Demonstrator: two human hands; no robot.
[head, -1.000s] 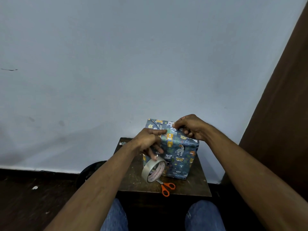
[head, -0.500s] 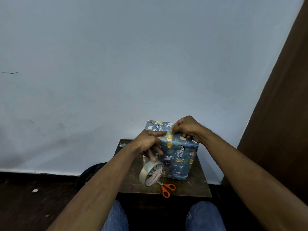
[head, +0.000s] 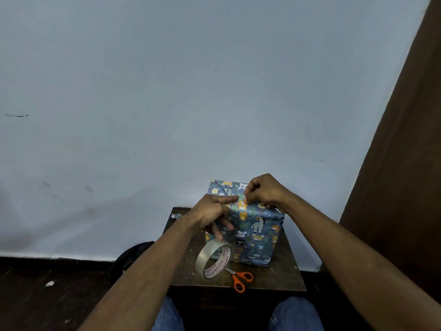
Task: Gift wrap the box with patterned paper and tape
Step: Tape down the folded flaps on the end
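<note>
Head view: both hands on glossy paper-wrapped box [head: 257,231].

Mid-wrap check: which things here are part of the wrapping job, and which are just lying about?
In use: box wrapped in blue animal-print paper; clear tape roll; left hand; right hand.

Lying about: orange-handled scissors; paper scrap on the brown wooden table.
</note>
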